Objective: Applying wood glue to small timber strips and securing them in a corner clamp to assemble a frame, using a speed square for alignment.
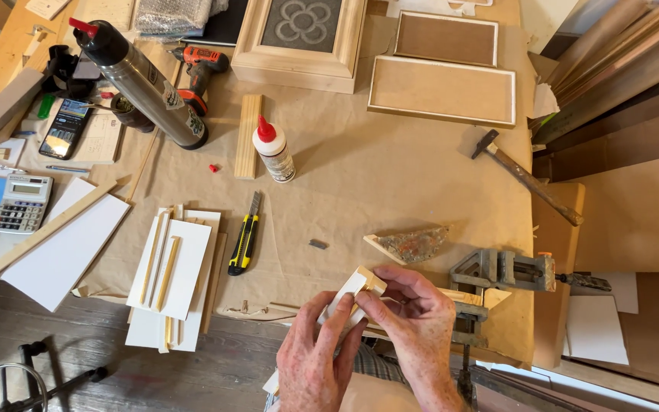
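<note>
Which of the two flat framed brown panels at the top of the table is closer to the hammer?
The larger, nearer panel; its corner almost reaches the hammer.

A small white-faced, pale wooden frame corner piece [356, 290], tilted with one corner up, sits pinched at the paper-covered workbench's near edge.

Left hand [316, 352] and right hand [413, 320] pinching a small pale wooden corner piece [358, 288] at the near edge of the paper-covered table [360, 168] — grey metal corner clamp [501, 269] just beside, yellow-and-black utility knife [244, 236] and white glue bottle with red cap [273, 149] farther off.
</note>
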